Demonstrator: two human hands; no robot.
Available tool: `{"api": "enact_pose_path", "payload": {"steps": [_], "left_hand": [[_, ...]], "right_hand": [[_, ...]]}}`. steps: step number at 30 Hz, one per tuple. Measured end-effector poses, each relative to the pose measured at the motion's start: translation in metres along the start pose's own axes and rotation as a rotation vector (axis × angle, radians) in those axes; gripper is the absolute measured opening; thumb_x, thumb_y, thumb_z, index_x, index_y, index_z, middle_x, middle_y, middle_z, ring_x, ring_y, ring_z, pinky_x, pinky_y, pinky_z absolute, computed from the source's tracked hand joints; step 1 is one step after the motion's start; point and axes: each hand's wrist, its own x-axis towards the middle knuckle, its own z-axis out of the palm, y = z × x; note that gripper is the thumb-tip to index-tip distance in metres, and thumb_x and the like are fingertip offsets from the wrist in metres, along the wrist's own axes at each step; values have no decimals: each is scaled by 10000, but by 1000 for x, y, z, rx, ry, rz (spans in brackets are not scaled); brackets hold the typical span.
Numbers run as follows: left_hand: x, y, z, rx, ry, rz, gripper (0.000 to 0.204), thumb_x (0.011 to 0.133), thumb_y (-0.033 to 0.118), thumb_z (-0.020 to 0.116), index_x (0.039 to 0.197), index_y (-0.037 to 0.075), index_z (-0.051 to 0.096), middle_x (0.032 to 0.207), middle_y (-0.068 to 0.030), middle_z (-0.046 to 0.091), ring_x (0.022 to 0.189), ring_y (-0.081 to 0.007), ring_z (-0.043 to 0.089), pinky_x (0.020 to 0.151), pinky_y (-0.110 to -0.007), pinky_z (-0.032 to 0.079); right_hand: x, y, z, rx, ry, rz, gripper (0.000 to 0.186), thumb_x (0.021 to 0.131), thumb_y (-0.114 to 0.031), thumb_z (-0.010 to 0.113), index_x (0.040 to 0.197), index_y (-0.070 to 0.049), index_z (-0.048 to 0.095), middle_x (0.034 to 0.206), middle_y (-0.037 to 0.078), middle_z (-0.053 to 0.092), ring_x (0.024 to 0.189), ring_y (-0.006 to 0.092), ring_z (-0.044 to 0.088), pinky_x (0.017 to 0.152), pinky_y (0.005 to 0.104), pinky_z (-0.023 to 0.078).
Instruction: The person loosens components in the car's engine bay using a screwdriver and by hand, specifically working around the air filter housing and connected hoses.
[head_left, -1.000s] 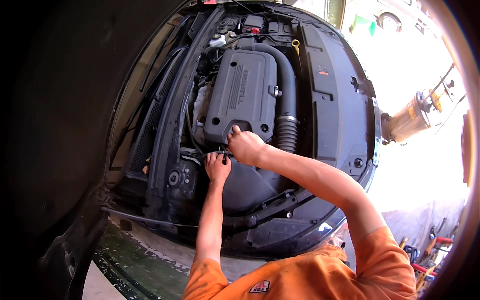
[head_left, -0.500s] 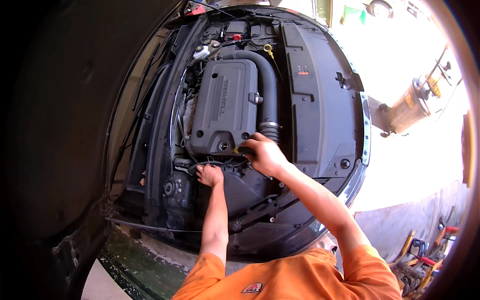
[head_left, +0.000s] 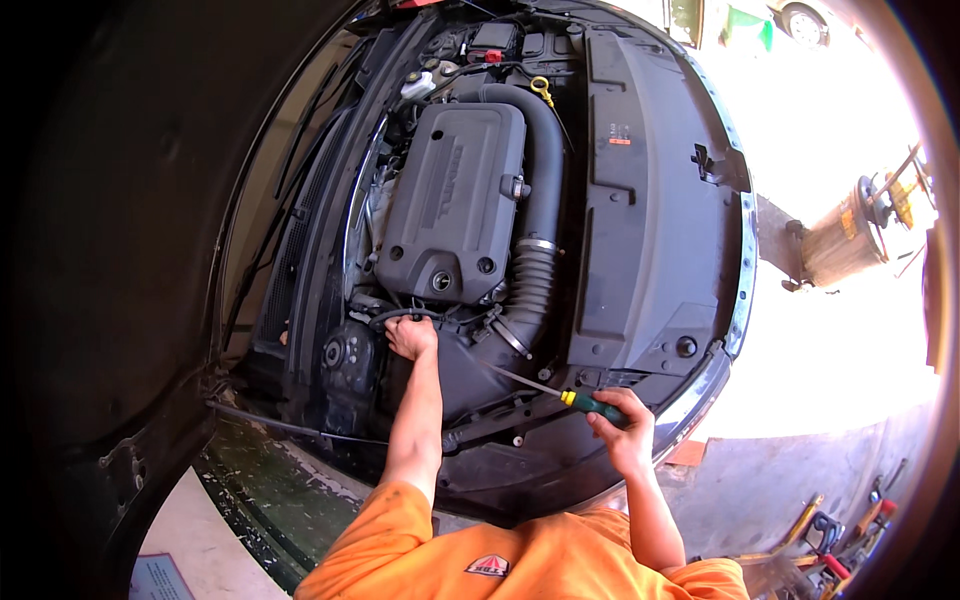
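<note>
My right hand [head_left: 625, 428] is closed round the green and yellow handle of a screwdriver [head_left: 590, 405]. Its thin metal shaft points left and slightly away, over the black plastic box beside the engine. My left hand [head_left: 411, 338] has its fingers curled on a thin black hose [head_left: 385, 316] just below the near edge of the engine cover [head_left: 458, 190]; its fingertips are partly hidden. On the near part of that grey-black cover is a round oil filler opening [head_left: 442, 281]. A ribbed air intake hose [head_left: 533, 280] with metal clamps runs along the cover's right side.
The raised hood [head_left: 130, 250] fills the left. A hood prop rod [head_left: 300, 430] crosses the near left corner of the bay. The radiator cover panel [head_left: 650, 220] lies to the right, and a yellow-ringed dipstick [head_left: 541, 86] at the back. Tools [head_left: 830, 540] lie at the lower right.
My right hand has moved from the near corner of the engine cover toward me and right, carrying the screwdriver, now plainly visible. My left hand stays by the hose, its fingers more curled.
</note>
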Motion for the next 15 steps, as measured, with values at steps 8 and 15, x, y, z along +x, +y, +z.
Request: {"api": "enact_pose_path", "payload": {"steps": [8,15], "left_hand": [[0,6,1,-50,-17,-40,219,782,292,753,960,165,771,1179,-21,588,1184,-257,526,992,-494,413],[-1,7,-10,105,-53,-82,274,802,354,743,958,130,762,1174,-65,582,1164,-273,532,950,-489,444]], "right_hand": [[16,1,-29,82,45,75,238,824,77,726,1055,56,672,1078,88,630,712,128,636,570,248,528],[11,6,-31,33,31,173,247,851,38,726,1089,38,659,902,83,651,666,129,624,538,247,516]]}}
